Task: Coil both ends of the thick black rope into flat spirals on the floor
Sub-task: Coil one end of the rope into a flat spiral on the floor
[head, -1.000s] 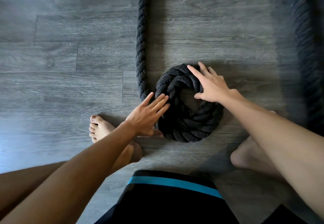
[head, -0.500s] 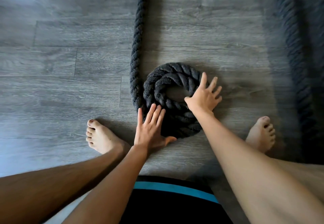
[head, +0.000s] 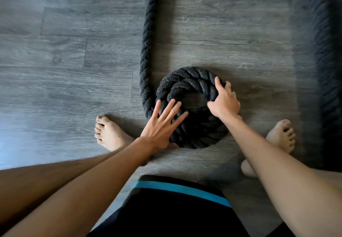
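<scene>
Thick black twisted rope point(head: 192, 107) is lying part-coiled on the grey wood-plank floor point(head: 64, 81) between bare feet; left hand point(head: 162, 123) is pressing flat, grip released; right hand point(head: 224, 101) is clenching the coil's inner turn; rope is judged heavy, stiff, grippy; hold near the outermost turn.

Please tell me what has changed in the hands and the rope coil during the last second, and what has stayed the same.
The right hand slid from the coil's top round to its right side and now curls over the rope. The left hand moved further onto the coil's lower left, fingers spread flat. The coil stayed small with an open centre; the straight rope beside it is not yet wound in.
</scene>
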